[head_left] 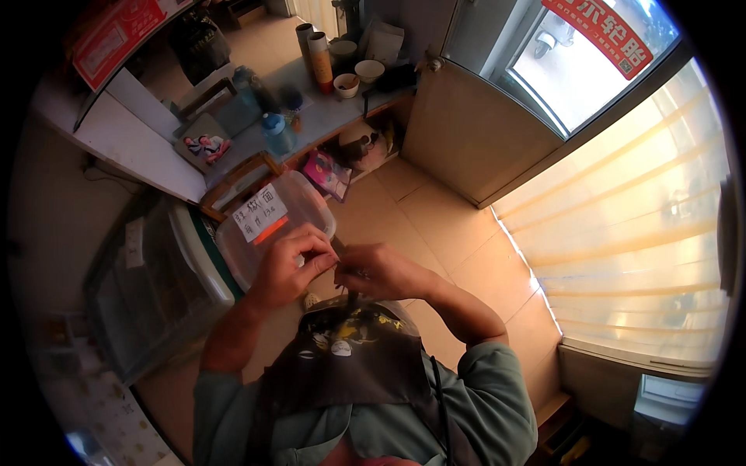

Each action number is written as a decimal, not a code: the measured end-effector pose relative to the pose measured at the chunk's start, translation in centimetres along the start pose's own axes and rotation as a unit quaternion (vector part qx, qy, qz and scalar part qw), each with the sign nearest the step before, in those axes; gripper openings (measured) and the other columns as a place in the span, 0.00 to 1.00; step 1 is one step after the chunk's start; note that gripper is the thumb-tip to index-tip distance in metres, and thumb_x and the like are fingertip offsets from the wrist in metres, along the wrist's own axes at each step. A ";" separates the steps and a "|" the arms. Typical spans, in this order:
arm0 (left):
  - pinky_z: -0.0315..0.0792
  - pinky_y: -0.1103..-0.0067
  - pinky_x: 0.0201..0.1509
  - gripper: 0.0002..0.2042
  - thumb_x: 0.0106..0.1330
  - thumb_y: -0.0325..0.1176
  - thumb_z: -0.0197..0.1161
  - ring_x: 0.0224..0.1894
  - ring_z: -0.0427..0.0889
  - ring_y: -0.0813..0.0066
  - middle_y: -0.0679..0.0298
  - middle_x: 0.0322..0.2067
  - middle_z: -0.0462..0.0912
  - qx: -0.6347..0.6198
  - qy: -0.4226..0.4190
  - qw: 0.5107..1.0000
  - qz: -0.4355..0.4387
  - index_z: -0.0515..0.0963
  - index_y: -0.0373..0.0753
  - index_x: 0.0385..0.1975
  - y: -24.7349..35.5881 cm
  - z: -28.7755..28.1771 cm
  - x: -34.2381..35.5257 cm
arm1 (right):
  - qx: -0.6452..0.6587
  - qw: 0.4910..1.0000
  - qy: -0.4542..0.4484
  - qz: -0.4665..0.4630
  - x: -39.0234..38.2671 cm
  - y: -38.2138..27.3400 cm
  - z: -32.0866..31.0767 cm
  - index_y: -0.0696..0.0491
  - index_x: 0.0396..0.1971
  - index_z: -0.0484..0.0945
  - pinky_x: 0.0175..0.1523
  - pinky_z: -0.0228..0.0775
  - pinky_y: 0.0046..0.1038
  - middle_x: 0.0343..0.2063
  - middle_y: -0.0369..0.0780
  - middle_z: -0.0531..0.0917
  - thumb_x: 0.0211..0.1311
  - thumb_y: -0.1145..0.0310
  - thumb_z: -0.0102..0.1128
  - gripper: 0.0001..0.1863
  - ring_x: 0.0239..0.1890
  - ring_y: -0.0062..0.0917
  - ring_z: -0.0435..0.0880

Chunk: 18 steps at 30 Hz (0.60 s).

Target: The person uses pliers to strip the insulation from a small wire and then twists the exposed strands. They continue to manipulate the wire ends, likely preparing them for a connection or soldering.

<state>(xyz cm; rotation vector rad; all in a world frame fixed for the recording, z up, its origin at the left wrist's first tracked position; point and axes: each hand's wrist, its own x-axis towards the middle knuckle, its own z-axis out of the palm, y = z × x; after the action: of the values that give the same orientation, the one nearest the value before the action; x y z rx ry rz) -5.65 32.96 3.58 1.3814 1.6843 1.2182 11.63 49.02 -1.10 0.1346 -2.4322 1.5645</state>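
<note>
In front of my chest, my left hand (291, 268) pinches with thumb and forefinger, close against the fingers of my right hand (381, 272). The right hand is curled closed, its back turned up. Whatever they hold between them is small and dark, and I cannot make it out. Below the hands hangs the dark apron (342, 373) that I wear, with a yellow and white print. Just beyond my left hand is a clear plastic tub (322, 210) with a paper label (260, 213) on its lid.
A glass-sided case (148, 264) stands at the left. Along the far wall, a counter (315, 128) carries a blue bottle (277, 132), bowls (369, 71) and tall tubes (319, 58). A door (474, 124) stands at the far right, beside a curtain (622, 225). Tiled floor (420, 217) lies between.
</note>
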 end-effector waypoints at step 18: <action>0.65 0.82 0.32 0.12 0.84 0.34 0.45 0.27 0.68 0.84 0.67 0.27 0.72 -0.194 -0.108 0.972 -0.082 0.72 0.37 0.37 6.5 0.6 -2.6 | 0.325 0.944 0.023 0.051 -3.6 -7.9 0.2 0.59 0.51 0.79 0.30 0.65 0.22 0.21 0.33 0.74 0.85 0.62 0.44 0.17 0.22 0.14 0.71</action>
<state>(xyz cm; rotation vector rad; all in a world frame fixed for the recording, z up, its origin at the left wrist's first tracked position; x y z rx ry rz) -2.02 30.69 9.19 1.0716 1.2973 1.1785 16.71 45.35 4.93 0.0860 -1.8167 2.3286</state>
